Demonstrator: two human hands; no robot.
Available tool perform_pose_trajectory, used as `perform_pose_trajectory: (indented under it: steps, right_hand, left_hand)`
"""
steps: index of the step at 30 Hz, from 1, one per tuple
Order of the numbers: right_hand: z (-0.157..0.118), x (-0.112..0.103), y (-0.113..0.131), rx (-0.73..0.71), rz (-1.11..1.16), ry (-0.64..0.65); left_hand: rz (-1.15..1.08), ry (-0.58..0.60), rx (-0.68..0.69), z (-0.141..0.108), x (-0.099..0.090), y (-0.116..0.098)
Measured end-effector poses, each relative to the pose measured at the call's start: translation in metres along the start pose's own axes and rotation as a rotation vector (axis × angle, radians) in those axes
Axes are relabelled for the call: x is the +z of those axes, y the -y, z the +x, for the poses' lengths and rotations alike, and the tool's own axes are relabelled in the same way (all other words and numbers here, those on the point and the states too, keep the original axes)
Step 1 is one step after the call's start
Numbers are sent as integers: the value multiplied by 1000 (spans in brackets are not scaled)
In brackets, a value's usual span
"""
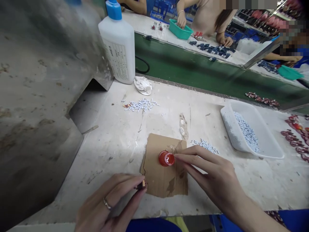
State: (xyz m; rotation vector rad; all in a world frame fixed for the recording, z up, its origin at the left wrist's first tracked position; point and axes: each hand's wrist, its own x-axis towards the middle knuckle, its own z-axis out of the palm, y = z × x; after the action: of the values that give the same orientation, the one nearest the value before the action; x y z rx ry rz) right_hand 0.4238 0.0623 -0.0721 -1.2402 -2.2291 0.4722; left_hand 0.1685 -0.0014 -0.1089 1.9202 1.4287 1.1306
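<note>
My left hand (113, 199), with a ring on one finger, pinches a small dark piece (140, 186) with a pale orange end near the lower left of the cardboard. My right hand (207, 170) is closed, thumb and fingertips together at the right rim of a small red pot (163, 158). The mouth of that pot faces up and to the right, and glossy red shows inside. Whether the right fingertips grip the rim or a tiny piece is hidden. Under the pot lies a stained square of brown cardboard (154, 180).
Small pale blue-white pieces lie in one pile (141, 105) at the back left and another (205, 145) behind my right hand. A white tray (270, 141) holds many more. Left stand a metal housing (36, 96) and a white bottle (120, 48). Co-workers sit beyond the green divider (183, 61).
</note>
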Motion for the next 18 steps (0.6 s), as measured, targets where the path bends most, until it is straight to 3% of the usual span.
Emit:
perform_pose_trajectory:
  steps: [8, 14, 18]
  right_hand:
    - [-2, 0, 5, -73, -59, 1]
    - [-6, 0, 7, -104, -115, -15]
    - [-5, -3, 15, -39, -2, -79]
  left_hand:
    - [36, -164, -69, 14, 13, -17]
    - [8, -180, -21, 19, 15, -17]
    - [-13, -115, 65, 14, 10, -13]
